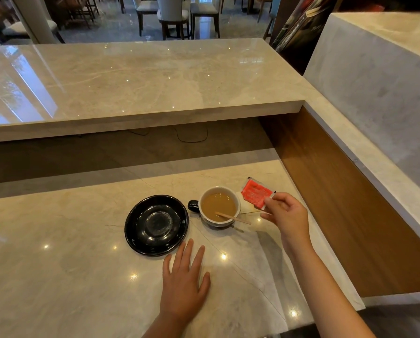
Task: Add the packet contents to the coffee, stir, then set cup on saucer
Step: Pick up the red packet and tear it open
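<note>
Packet [257,193] pinched in raised right hand [285,212]; left hand [183,284] flat.

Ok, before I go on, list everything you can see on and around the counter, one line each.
cup: one, white inside and dark outside, on the counter right of the saucer, holding light brown coffee
stirrer: one, wooden, leaning in the cup
saucer: one, black, on the counter
packet: one, red, held just right of the cup
napkin: one, white, under the packet beside the cup
counter: one, beige marble
chairs: several, dark frames, far background
left hand: flat on the counter
right hand: pinching the packet
</note>
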### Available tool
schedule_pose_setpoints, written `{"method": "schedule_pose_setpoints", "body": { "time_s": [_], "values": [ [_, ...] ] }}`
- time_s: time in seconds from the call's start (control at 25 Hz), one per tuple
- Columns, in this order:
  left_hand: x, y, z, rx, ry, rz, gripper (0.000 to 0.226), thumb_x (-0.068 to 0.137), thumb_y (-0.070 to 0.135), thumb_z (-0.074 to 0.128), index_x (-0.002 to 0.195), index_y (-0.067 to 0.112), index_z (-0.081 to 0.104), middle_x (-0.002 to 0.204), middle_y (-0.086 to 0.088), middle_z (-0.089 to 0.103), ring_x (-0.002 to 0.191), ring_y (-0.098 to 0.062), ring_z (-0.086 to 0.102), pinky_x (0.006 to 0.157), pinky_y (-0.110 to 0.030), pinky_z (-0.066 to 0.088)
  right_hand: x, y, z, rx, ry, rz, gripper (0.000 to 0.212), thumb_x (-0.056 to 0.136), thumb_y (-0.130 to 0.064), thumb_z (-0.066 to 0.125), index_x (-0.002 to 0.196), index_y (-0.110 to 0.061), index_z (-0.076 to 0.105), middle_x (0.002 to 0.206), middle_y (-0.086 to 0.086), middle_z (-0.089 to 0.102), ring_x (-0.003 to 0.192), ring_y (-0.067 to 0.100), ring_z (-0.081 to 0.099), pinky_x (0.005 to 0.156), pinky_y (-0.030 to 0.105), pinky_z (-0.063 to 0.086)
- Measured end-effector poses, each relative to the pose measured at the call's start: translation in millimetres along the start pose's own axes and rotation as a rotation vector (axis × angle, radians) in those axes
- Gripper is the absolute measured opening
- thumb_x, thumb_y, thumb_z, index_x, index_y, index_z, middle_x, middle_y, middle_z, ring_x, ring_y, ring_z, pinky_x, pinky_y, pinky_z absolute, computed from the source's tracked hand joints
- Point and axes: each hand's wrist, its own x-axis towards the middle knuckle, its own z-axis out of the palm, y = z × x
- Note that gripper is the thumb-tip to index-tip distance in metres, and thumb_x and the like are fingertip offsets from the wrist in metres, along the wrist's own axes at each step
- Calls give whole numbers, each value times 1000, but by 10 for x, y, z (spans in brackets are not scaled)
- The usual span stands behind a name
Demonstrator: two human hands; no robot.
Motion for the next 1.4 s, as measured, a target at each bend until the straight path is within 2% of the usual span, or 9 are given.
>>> {"method": "schedule_pose_setpoints", "body": {
  "time_s": [0.16,0.36,0.48,0.72,0.88,0.96,1.12,1.24,1.4],
  "values": [
    [-6,5,-35,19,-5,12,59,87,54,36,141,32,30,151,-5,28,136,-19,13,107,-42,-6,88,-95,187,-383,-4,-258,10,81,-7,68,80,-16,62,80,-1,65,74,16,65,56,24,56],
    [-4,19,-47,29,10,19,58,87,54,35,140,30,33,150,-6,30,136,-22,16,107,-41,-7,185,-88,349,-792,-98,-482,11,82,-18,69,92,-15,66,87,2,70,76,14,62,65,30,56],
    [-5,21,-56,8,29,29,58,87,52,34,140,29,34,149,-7,32,136,-23,20,106,-43,-1,238,-95,402,-916,-175,-532,12,83,-23,67,94,-17,66,90,3,74,78,18,65,67,35,58],
    [-11,17,-63,-2,29,33,57,88,51,34,141,29,32,150,-7,29,137,-22,14,107,-42,-3,324,-103,451,-932,-217,-531,13,83,-26,68,92,-16,67,88,4,74,75,17,63,66,27,52],
    [-9,24,-68,8,20,32,57,87,51,35,140,29,33,149,-7,32,136,-22,16,107,-39,-8,346,-61,459,-758,-162,-376,10,82,-17,69,90,-13,66,87,8,70,79,18,63,70,32,57],
    [-8,20,-65,1,22,33,57,87,51,34,140,29,32,149,-7,31,137,-22,18,107,-41,-5,342,-35,441,-540,-89,-192,10,81,-11,69,88,-13,62,86,8,68,78,21,66,67,34,59],
    [-9,20,-67,-7,27,30,57,88,51,33,141,29,32,150,-7,30,137,-21,14,107,-42,-3,226,34,352,-23,-37,207,19,83,-9,66,99,-18,60,81,8,70,66,15,69,50,20,56],
    [-16,25,-67,-16,36,35,57,88,50,33,141,29,33,150,-7,29,137,-20,11,107,-39,-8,142,95,266,312,-53,364,15,87,-4,59,97,-15,60,87,12,70,76,22,69,54,21,58],
    [-17,18,-49,-27,46,35,58,88,51,29,142,30,30,152,-5,24,138,-17,6,108,-41,-7,39,142,178,669,-58,516,7,89,-6,55,94,-6,60,70,8,75,66,17,72,54,21,58]
  ]
}}
